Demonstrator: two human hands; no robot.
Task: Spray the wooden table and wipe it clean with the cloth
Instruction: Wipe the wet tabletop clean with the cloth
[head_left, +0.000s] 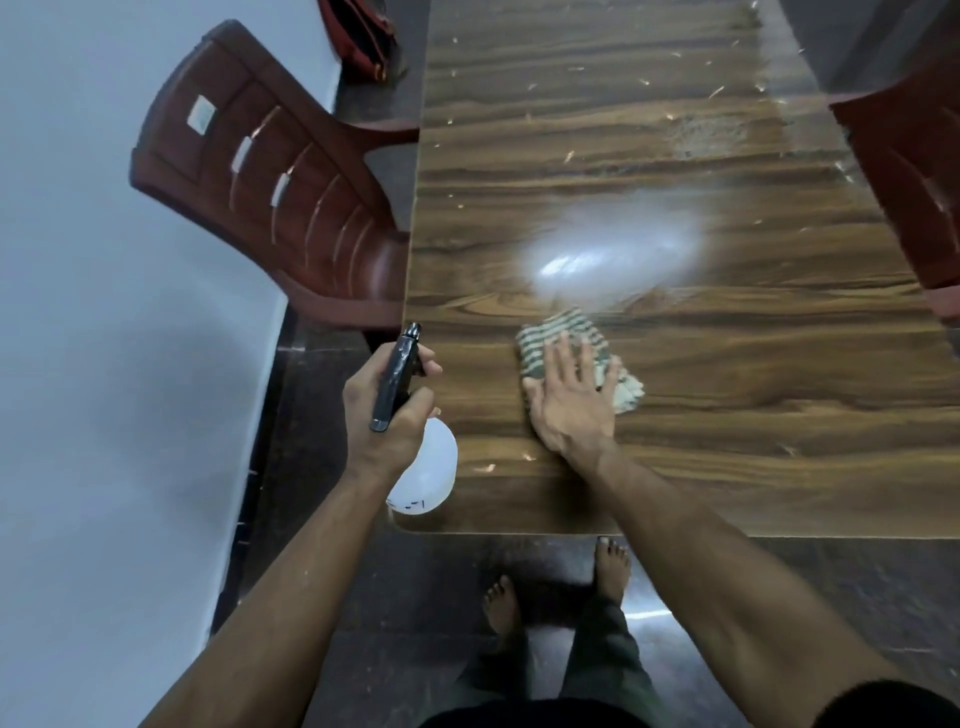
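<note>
The long wooden table (675, 457) runs away from me, speckled with pale crumbs and a dusty patch at the far right. My left hand (387, 410) grips a spray bottle (423, 467) with a black trigger head and a white body, held over the table's near left corner. A striped green and cream cloth (563, 335) lies bunched on the table. My right hand (569, 400) presses flat on it with fingers spread. A bright glare sits on the wood just beyond the cloth.
A brown plastic chair (270, 176) stands at the table's left side, against a pale wall (104, 364). Another brown chair (914, 171) is at the right edge. A red bag (363, 36) lies on the floor far left. My bare feet stand below the near edge.
</note>
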